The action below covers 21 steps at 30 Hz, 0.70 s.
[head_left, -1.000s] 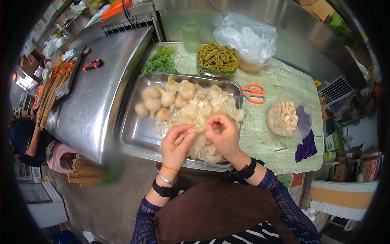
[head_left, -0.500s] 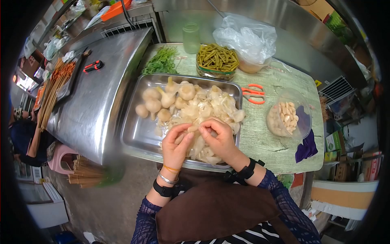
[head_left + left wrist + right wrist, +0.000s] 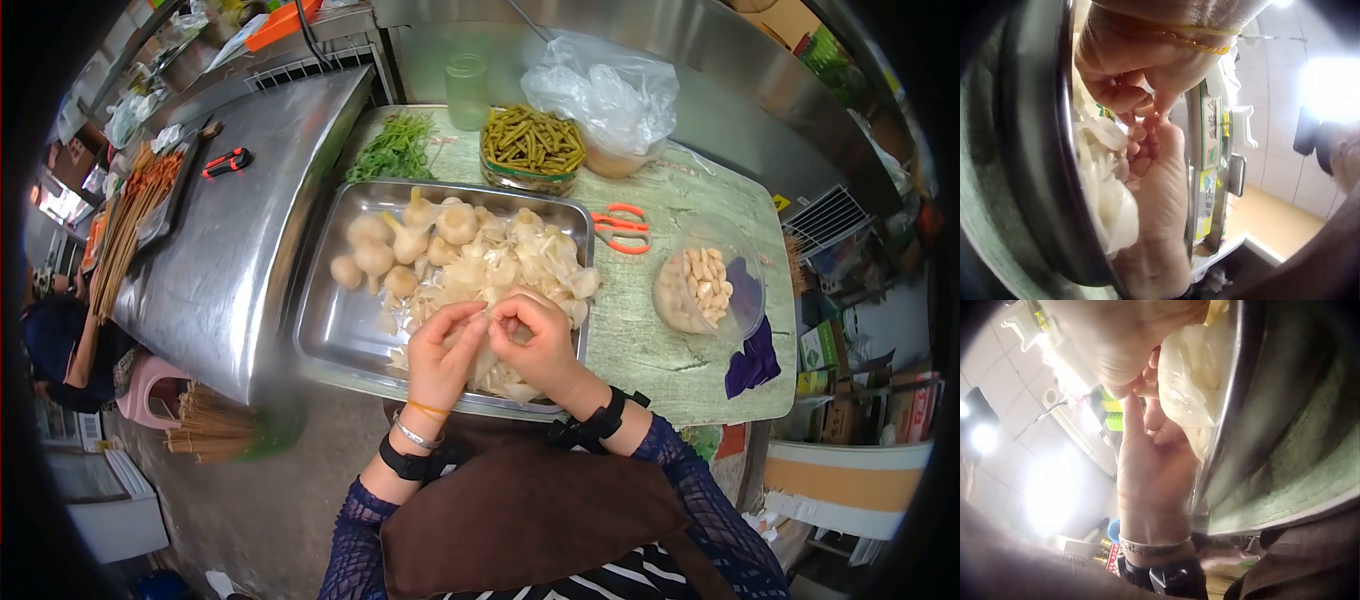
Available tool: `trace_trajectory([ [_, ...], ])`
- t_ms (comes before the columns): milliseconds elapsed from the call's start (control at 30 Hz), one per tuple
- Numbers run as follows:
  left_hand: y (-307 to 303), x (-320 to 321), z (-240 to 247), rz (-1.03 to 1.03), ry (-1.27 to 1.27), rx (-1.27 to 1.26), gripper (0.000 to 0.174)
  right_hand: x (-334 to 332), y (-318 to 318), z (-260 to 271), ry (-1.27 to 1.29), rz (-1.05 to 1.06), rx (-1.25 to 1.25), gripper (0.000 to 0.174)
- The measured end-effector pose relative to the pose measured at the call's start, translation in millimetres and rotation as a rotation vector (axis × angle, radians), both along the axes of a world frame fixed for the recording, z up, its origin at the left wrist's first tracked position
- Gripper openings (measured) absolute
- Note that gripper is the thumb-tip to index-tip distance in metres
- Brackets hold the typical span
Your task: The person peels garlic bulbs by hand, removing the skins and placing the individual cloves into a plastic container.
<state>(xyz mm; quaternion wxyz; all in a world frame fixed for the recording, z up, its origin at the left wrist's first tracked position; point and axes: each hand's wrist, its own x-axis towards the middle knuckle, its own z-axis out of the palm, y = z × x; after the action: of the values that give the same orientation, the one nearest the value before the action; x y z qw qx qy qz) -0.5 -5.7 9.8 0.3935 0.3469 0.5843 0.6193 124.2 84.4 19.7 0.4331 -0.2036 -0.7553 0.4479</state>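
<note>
A steel tray (image 3: 330,340) holds whole pale mushrooms (image 3: 375,255) at its left and a heap of torn mushroom pieces (image 3: 520,260) at its right. Over the tray's near edge my left hand (image 3: 476,324) and right hand (image 3: 503,320) meet fingertip to fingertip, both pinching one small mushroom piece (image 3: 490,330). The left wrist view has the left hand (image 3: 1141,109) above the right palm (image 3: 1160,187), beside white strips (image 3: 1107,187). From the right wrist, the right hand (image 3: 1138,387) pinches next to pale pieces (image 3: 1197,369) inside the tray rim (image 3: 1235,406).
Behind the tray are green herbs (image 3: 400,150), a glass jar (image 3: 468,90), a bowl of green beans (image 3: 530,145) and a plastic bag (image 3: 605,90). Orange scissors (image 3: 620,230), a bagged bowl of pale kernels (image 3: 705,290) and a purple cloth (image 3: 755,360) lie right. A steel counter (image 3: 230,250) with skewers (image 3: 130,220) stands left.
The right hand has come down and left toward the left hand. The fingertips of both hands now meet on the mushroom piece. The tray and table things have not moved.
</note>
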Motion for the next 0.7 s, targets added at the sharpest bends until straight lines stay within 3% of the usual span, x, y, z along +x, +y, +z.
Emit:
trace_trajectory([
  [167, -3.5, -6.9, 0.9, -0.135, -0.383, -0.007, 0.03, -0.8, -0.1, -0.7, -0.01, -0.004, 0.005, 0.011],
  [267, -4.7, -7.7, -1.5, -0.178, -0.411, 0.085, 0.031, -1.5, 0.3, -3.6, -0.027, -0.018, -0.005, 0.011],
  [367, -5.4, -5.0, 3.6, -0.179, -0.275, 0.025, 0.034, -1.5, 1.7, -5.3, -0.052, -0.036, -0.02, 0.011],
  [467, -2.8, -7.6, -9.6, -0.208, -0.434, 0.106, 0.035, -2.1, 1.4, -5.8, -0.058, -0.032, -0.038, 0.01],
  [700, -4.5, -11.6, -9.1, -0.145, -0.539, 0.102, 0.034, 2.2, 3.2, -2.6, 0.0, -0.18, -0.022, 0.013],
])
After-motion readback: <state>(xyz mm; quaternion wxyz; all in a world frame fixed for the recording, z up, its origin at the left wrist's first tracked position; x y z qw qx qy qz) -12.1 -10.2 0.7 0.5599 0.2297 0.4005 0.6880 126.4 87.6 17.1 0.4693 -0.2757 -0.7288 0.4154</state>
